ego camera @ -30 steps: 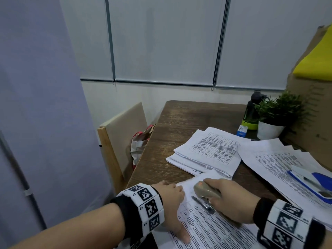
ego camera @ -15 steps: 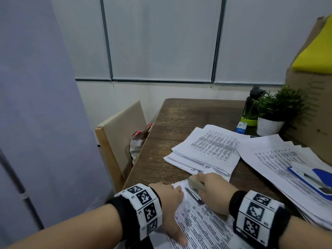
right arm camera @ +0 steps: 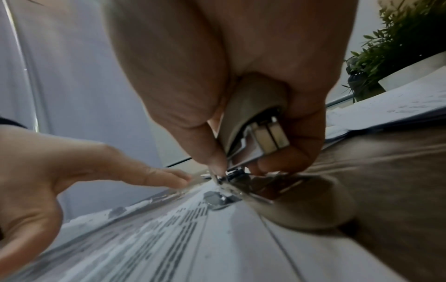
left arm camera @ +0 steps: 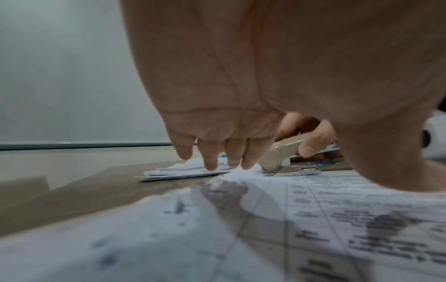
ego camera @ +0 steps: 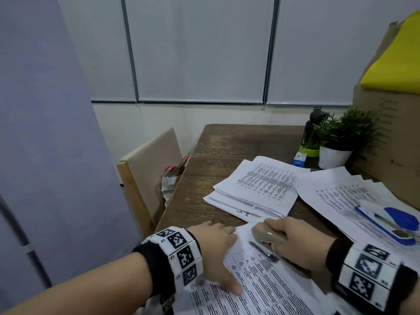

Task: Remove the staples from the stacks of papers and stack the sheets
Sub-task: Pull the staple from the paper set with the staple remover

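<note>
A printed paper stack [ego camera: 261,287] lies at the near table edge. My left hand [ego camera: 218,246] presses flat on it with straight fingers [left arm camera: 212,162], thumb spread toward me. My right hand [ego camera: 295,242] grips a beige staple remover [ego camera: 266,234] with its metal blade [ego camera: 263,251] lying on the sheet near the top corner. In the right wrist view the tool's metal tip [right arm camera: 224,198] sits on the paper [right arm camera: 169,238]. A second paper stack [ego camera: 256,187] lies behind, and spread sheets [ego camera: 341,196] lie to the right.
A blue stapler [ego camera: 395,221] rests on the right sheets. A potted plant [ego camera: 341,137], a dark bottle [ego camera: 311,133] and a small blue box [ego camera: 299,159] stand at the back right beside a cardboard box [ego camera: 391,137]. A chair [ego camera: 147,173] stands at the table's left edge.
My right hand with the staple remover shifted a little forward and left toward the sheet's top corner, then back slightly. My left hand stayed pressed on the paper.
</note>
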The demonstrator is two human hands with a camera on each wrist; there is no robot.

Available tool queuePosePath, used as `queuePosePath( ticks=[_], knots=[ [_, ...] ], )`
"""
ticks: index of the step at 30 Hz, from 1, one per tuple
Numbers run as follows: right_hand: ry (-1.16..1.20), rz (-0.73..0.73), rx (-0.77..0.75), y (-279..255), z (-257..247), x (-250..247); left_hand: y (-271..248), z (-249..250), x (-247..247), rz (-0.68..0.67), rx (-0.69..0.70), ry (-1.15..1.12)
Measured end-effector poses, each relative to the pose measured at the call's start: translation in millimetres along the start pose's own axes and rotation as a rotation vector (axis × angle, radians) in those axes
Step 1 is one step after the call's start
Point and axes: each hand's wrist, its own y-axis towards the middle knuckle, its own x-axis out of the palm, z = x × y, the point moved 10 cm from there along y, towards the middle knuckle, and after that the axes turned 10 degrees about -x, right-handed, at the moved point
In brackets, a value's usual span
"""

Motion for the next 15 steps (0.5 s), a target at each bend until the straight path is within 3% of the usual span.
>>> queuePosePath(
  ticks=[4, 15],
  knots=[
    [-0.064, -0.004, -0.023, -4, 1, 2, 4, 16, 3, -0.081, 0.051, 0.014],
    [-0.097, -0.050, 0.115, -4, 19, 3, 17, 23, 1, -0.111, 0.079, 0.101]
  ],
)
